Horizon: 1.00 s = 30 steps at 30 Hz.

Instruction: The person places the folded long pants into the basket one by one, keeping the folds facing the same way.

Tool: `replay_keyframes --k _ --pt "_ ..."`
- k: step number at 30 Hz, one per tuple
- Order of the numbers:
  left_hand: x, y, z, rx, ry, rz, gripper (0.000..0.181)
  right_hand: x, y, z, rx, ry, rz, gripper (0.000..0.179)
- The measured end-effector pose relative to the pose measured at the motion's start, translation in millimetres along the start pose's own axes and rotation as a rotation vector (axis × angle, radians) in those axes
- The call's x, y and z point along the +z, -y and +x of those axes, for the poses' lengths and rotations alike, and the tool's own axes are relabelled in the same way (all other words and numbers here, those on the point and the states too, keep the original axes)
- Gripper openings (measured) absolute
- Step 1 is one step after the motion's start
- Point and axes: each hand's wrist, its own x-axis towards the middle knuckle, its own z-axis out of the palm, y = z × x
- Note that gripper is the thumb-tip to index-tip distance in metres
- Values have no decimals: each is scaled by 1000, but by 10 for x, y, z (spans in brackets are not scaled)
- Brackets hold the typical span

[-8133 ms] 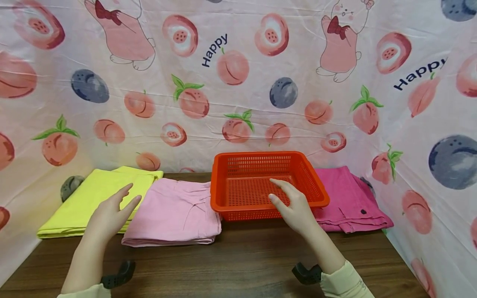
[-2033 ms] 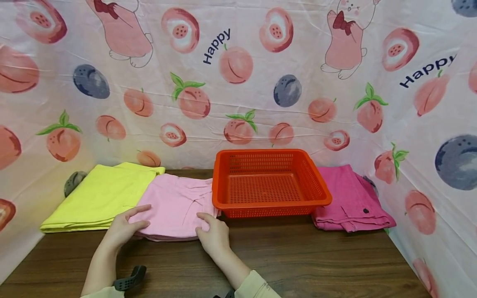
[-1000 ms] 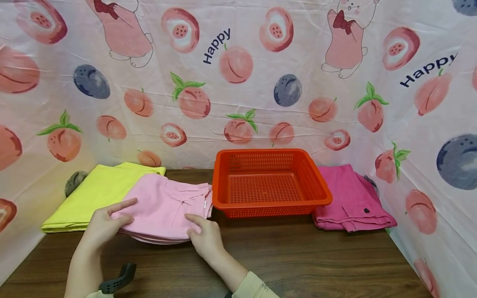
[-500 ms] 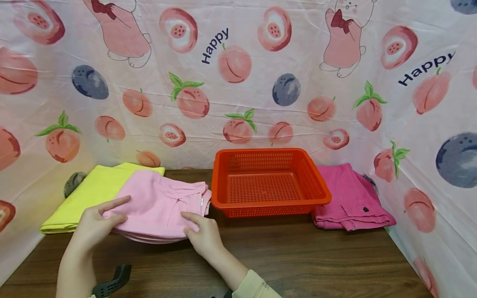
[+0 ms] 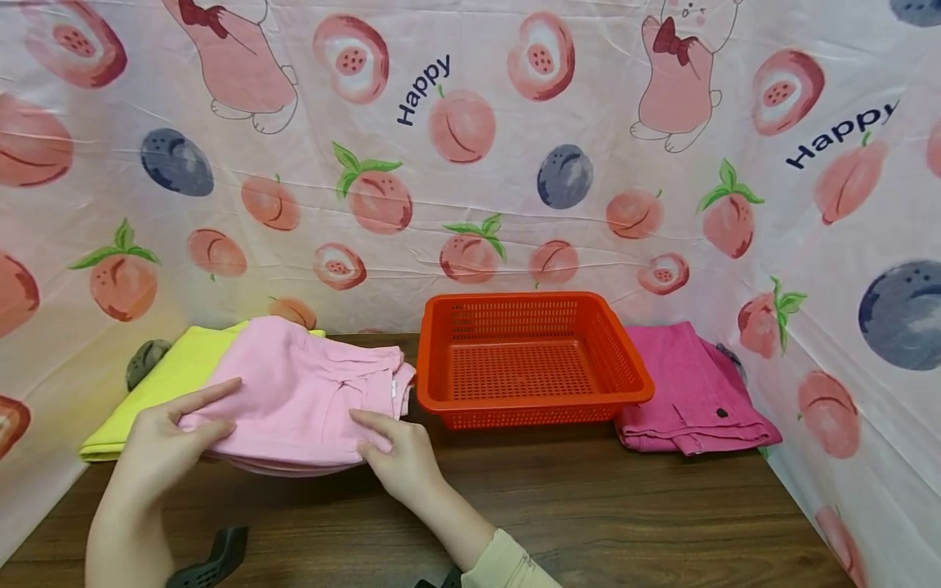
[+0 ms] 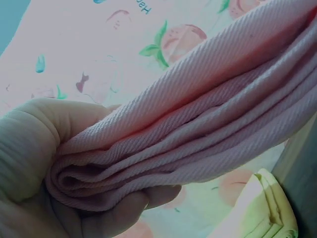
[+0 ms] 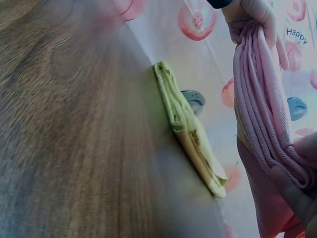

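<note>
Folded light pink pants (image 5: 294, 400), with a small white tag at the right end, are held up off the table in both hands. My left hand (image 5: 158, 441) pinches their left end; in the left wrist view the layered folds lie between thumb and fingers of that hand (image 6: 29, 144). My right hand (image 5: 404, 457) grips the near right corner, thumb on top. In the right wrist view the pants (image 7: 260, 94) hang clear of the table between the two hands. They cover part of a folded yellow cloth item (image 5: 162, 384) behind them.
An orange-red slotted plastic basket (image 5: 537, 403) stands right of the pants, with nothing in it. Right of it lie folded magenta pants (image 5: 684, 392) with a dark button, partly behind the basket. A fruit-printed sheet (image 5: 470, 204) walls the back and sides of the brown wooden table (image 5: 573, 506).
Both hands have come to the pink pants and taken hold of them. The pants have risen from the table and shifted left, away from the basket, over the yellow cloth.
</note>
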Motion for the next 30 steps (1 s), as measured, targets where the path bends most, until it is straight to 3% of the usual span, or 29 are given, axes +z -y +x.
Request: replay_keyframes --k 20,30 --pt "-133 -223 -141 48 -78 -31 44 -176 245 56 -36 -12 35 43" --pt "-49 -290 -126 105 -130 -118 45 -318 277 110 -64 -49 68 44"
